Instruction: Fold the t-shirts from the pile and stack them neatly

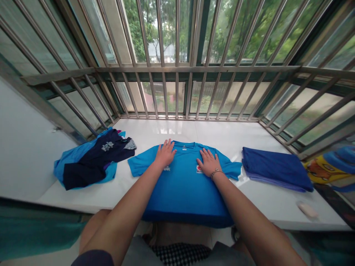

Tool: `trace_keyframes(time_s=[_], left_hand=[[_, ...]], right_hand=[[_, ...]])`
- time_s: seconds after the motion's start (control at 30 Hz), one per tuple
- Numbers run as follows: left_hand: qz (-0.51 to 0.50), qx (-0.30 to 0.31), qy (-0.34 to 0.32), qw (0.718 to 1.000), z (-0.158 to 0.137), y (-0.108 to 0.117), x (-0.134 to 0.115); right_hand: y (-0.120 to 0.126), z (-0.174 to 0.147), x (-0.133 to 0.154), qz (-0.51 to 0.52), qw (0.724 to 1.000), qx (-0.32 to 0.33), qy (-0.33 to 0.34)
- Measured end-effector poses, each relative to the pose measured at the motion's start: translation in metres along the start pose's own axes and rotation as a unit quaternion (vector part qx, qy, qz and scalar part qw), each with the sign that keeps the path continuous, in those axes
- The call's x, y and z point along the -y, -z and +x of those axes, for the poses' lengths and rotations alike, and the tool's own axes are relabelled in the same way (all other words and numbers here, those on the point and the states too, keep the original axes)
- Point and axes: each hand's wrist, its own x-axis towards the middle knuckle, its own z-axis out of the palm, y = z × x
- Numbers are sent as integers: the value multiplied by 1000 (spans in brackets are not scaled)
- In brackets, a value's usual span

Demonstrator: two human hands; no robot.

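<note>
A blue short-sleeved T-shirt (185,188) lies spread face up on the white sill, its collar toward the window and its hem hanging over the front edge. My left hand (165,153) rests flat near the left shoulder of the shirt, fingers stretched toward the collar. On the other side of the collar, my right hand (209,162) lies flat with its fingers spread, partly covering a small red and white chest print. A bracelet circles my right wrist. Neither hand grips the cloth.
A crumpled pile of dark and blue clothes (94,159) sits at the left. Folded dark blue cloth (274,168) lies at the right, near a yellow and blue item (332,166) and a small pale object (307,210). Metal window bars (177,69) enclose the sill (216,129).
</note>
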Motion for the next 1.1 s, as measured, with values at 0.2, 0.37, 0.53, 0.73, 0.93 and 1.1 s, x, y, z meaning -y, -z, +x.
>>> trace_keyframes(time_s=[0.2, 0.37, 0.53, 0.73, 0.93, 1.1], left_hand=[[-3, -7, 95, 995, 24, -20, -10], [11, -30, 137, 990, 22, -24, 4], [20, -10, 154, 988, 22, -23, 4], [18, -13, 160, 987, 22, -23, 2], [22, -5, 169, 985, 22, -23, 3], [33, 3, 170, 985, 23, -22, 2]], right_hand=[[5, -2, 2, -6, 1000, 21, 0], [1, -1, 0, -5, 1000, 15, -1], [1, 0, -1, -11, 1000, 21, -2], [6, 0, 6, -13, 999, 37, -9], [14, 14, -18, -4, 998, 40, -39], [20, 26, -52, 4, 994, 54, -91]])
